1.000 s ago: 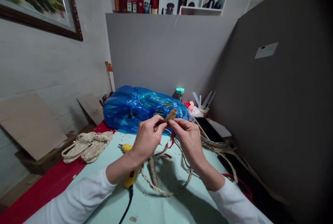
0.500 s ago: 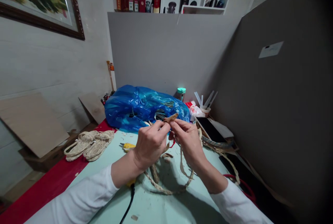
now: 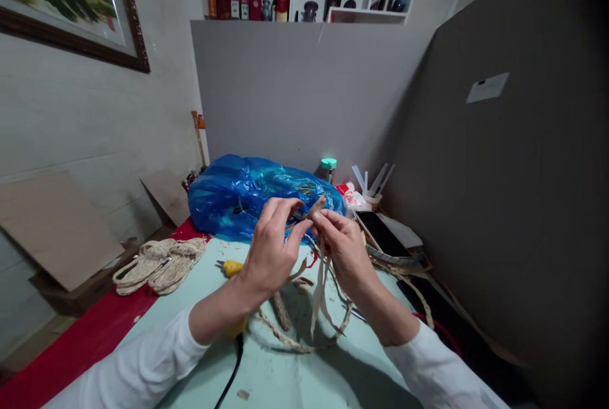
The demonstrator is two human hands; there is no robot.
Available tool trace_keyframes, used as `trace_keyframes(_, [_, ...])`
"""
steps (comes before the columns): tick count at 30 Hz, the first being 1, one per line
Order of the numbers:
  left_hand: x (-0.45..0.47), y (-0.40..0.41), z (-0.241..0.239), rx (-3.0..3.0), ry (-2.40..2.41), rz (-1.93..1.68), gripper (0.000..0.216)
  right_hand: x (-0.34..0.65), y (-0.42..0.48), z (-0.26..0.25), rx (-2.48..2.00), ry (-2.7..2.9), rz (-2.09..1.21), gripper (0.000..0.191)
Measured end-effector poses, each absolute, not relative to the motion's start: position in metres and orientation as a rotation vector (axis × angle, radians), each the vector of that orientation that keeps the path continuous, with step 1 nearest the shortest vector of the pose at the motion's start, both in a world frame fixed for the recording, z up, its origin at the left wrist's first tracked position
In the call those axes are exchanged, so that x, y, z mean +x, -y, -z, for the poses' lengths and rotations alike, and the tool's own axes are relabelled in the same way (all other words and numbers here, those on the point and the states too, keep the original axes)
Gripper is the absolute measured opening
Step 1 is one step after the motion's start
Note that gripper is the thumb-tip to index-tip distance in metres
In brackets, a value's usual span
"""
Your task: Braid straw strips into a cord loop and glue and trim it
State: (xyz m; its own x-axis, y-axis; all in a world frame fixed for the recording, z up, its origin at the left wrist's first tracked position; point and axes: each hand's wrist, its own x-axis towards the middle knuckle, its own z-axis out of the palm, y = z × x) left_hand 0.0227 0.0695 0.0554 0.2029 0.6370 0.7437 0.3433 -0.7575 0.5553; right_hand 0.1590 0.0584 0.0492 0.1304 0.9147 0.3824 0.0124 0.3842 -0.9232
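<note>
Strips of dry tan fibre [image 3: 317,206] held up before a crinkled blue plastic bag [image 3: 228,193]

Just on the near side of the bag, the person's right hand [image 3: 349,244] pinches the strips narrowly between thumb and fingertips. Above the pinch the material forms a flat, pointed tip, leaf-like and matte; below it, thin papery ribbons [image 3: 318,298] dangle, twisting toward their ends. The left hand [image 3: 271,250] stands close beside that tip, forefinger and thumb parted in a loose curve. Whether its thumb touches the fibre I cannot tell from where I stand.

Nearer the person than the bag, a braided cord [image 3: 285,340] curves in a loop over a smooth pale-green tabletop [image 3: 295,387], its plaits knobbly and straw-coloured. Beside it lies a rough brown stick-like piece [image 3: 280,311], partly covered by the left arm. A yellow tool [image 3: 233,267] with a slim dark tip shows past that arm, a black cable [image 3: 233,371] trailing from its lower end.

Left of the bag, on a strip of red cloth [image 3: 107,320], sit two bundles of cream plaited cord [image 3: 178,263], slipper-like in outline. Right of the bag are a glossy black tablet-like slab [image 3: 383,231] and a small cup [image 3: 372,198] of stiff white sticks. Behind its right end rises a jar with a mint-green lid [image 3: 328,163].
</note>
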Motion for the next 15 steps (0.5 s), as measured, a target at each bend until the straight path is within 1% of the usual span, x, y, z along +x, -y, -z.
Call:
trace_keyframes(3, [0.020, -0.073, -0.062, 1.894, -0.791, -1.171, 0.019, 0.153, -0.052, -0.054, -0.971, 1.380, -0.819, 0.030])
trace_keyframes(5, [0.019, -0.074, -0.064, 1.704, -0.731, -1.048, 0.023, 0.152, -0.049, -0.056, -0.991, 1.452, -0.782, 0.031])
trace_keyframes(8, [0.018, -0.073, -0.069, 1.521, -0.701, -1.022, 0.027, 0.153, -0.046, -0.059, -1.027, 1.550, -0.696, 0.029])
trace_keyframes(15, [0.015, -0.072, -0.076, 1.300, -0.614, -1.051, 0.031, 0.155, -0.037, -0.068, -1.084, 1.692, -0.596, 0.029])
